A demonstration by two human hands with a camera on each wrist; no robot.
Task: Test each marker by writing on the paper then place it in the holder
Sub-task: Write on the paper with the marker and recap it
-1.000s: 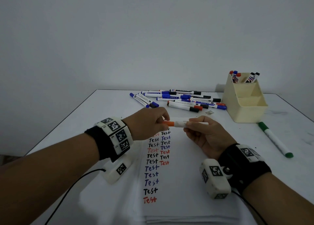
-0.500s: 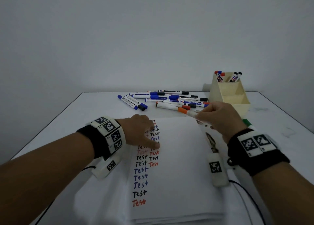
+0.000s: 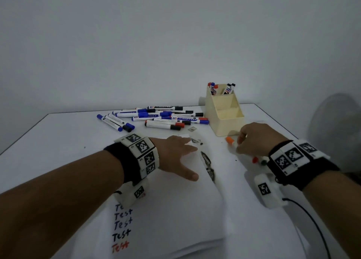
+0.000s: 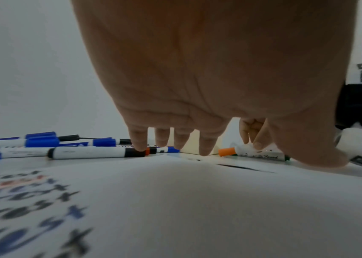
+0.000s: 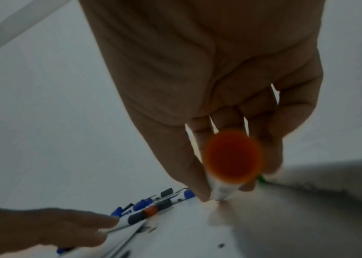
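White table (image 3: 58,141), centre frame: stack of white paper sheets (image 3: 175,210), cream tiered plastic holder (image 3: 224,120) upper right. Left hand (image 3: 175,153), fingers spread, now lies flat on the paper. Right hand (image 3: 254,139) has swung right, pinching the orange-capped white marker (image 3: 230,141) low beside the holder, not in it; apparently set aside, capped.

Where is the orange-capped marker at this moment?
In the head view the orange-capped marker is on the right, pinched by the right hand, just in front of the cream holder and right of the paper.
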